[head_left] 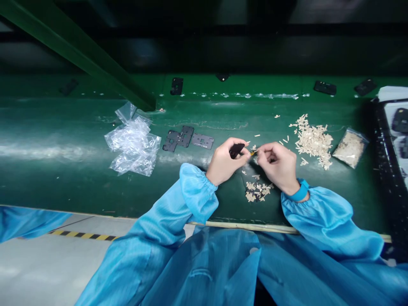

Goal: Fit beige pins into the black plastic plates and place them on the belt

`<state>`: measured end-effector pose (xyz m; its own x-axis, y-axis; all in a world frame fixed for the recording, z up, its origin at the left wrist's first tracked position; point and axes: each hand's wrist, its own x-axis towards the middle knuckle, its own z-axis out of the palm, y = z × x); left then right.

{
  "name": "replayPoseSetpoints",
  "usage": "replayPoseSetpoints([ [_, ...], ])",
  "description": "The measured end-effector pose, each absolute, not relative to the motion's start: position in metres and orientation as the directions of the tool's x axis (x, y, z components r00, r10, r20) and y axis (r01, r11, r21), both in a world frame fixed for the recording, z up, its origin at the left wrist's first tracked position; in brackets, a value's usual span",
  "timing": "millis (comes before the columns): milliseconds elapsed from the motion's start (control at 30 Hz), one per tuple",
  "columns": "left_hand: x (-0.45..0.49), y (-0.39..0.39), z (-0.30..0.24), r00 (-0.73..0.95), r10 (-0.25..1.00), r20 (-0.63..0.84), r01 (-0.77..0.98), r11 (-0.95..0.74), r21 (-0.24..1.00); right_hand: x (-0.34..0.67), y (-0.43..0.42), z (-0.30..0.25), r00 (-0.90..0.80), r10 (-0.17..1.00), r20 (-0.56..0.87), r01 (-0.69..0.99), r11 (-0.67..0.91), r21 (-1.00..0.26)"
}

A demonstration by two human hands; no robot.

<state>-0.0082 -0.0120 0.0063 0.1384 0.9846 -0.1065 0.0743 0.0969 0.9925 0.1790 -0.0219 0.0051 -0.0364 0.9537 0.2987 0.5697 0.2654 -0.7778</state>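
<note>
Status?
— Left hand is gripping the black part, at 9 o'clock from the right hand. That one is pinching at the yellow bit.
— Nearby?
— Cream strips are lying at 3 and 6 o'clock, black plates at 9.

So bags are on the bench, left side, plates just right of them. Small pile is nearer the front edge than the left hand and right hand. Further right: big pile, packet, then tray.
</note>
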Motion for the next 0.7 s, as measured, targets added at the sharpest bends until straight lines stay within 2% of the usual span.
replayPoseSetpoints([
  [67, -0.012, -0.011, 0.004, 0.123, 0.992, -0.016, 0.128, 0.0, 0.992, 0.184, -0.015, 0.004, 0.053, 0.96, 0.276, 0.581, 0.195, -0.791],
  [133, -0.017, -0.01, 0.001, 0.116, 0.984, 0.138, 0.219, -0.161, 0.962, 0.19, -0.01, 0.004, 0.06, 0.965, 0.254, 0.606, 0.167, -0.778],
  [233, -0.024, -0.01, -0.002, 0.154, 0.9, 0.409, 0.368, -0.436, 0.821, 0.192, -0.009, 0.006, 0.017, 0.975, 0.22, 0.595, 0.167, -0.786],
  [300, -0.027, -0.009, -0.002, 0.199, 0.818, 0.54, 0.409, -0.57, 0.712, 0.191, -0.012, 0.01, -0.026, 0.991, 0.128, 0.478, 0.125, -0.869],
  [333, -0.028, -0.009, -0.001, 0.218, 0.787, 0.577, 0.411, -0.61, 0.677, 0.19, -0.013, 0.013, -0.078, 0.997, 0.028, 0.382, 0.056, -0.923],
  [400, -0.028, -0.008, 0.001, 0.241, 0.763, 0.599, 0.405, -0.64, 0.653, 0.188, -0.016, 0.018, -0.243, 0.945, -0.22, 0.165, -0.183, -0.969],
  [500, -0.028, -0.009, 0.002, 0.249, 0.766, 0.593, 0.387, -0.64, 0.664, 0.186, -0.017, 0.025, -0.456, 0.758, -0.466, -0.049, -0.544, -0.838],
  [567, -0.027, -0.009, 0.001, 0.251, 0.757, 0.603, 0.362, -0.651, 0.667, 0.186, -0.018, 0.028, -0.515, 0.685, -0.515, -0.118, -0.652, -0.749],
  [700, -0.027, -0.01, -0.002, 0.248, 0.746, 0.619, 0.327, -0.666, 0.671, 0.186, -0.019, 0.03, -0.574, 0.649, -0.5, -0.187, -0.698, -0.691],
])
